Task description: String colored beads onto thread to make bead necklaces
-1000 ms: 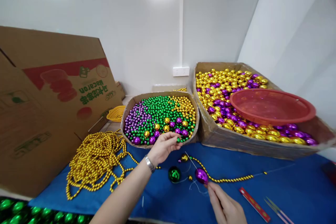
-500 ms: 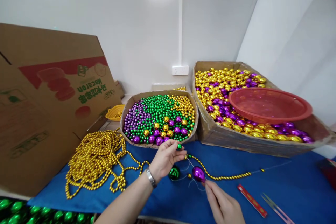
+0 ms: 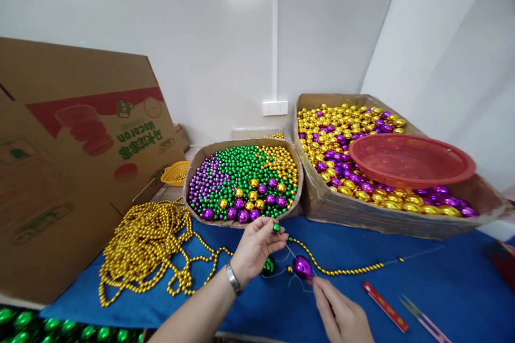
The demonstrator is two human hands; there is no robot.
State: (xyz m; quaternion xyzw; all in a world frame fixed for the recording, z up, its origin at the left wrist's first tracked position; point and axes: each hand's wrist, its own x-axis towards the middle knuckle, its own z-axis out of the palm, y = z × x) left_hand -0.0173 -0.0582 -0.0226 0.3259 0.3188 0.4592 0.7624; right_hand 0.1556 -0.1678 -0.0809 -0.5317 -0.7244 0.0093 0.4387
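Note:
My left hand [image 3: 254, 249] pinches a small green bead [image 3: 276, 227] just in front of the round cardboard tray [image 3: 185, 188] of green, purple and gold beads. A thin needle or thread [image 3: 286, 249] runs from the bead down to a large purple ball [image 3: 302, 267] on the blue cloth. My right hand [image 3: 340, 313] is at the bottom, fingertips closed at the thread by the purple ball. A large green ball [image 3: 268, 267] lies partly behind my left hand. A strand of gold beads [image 3: 341, 269] trails right from the purple ball.
A heap of gold bead strands [image 3: 147, 244] lies left on the blue cloth [image 3: 442, 284]. A big box of gold and purple balls [image 3: 354, 209] holds a red basin [image 3: 410, 161]. Printed cardboard [image 3: 80, 155] leans at left. A red ruler [image 3: 385, 306] and tweezers [image 3: 420, 317] lie at right.
My left hand came out of the bead tray with a small green bead and brought it down to the needle tip. The right hand stayed by the purple ball.

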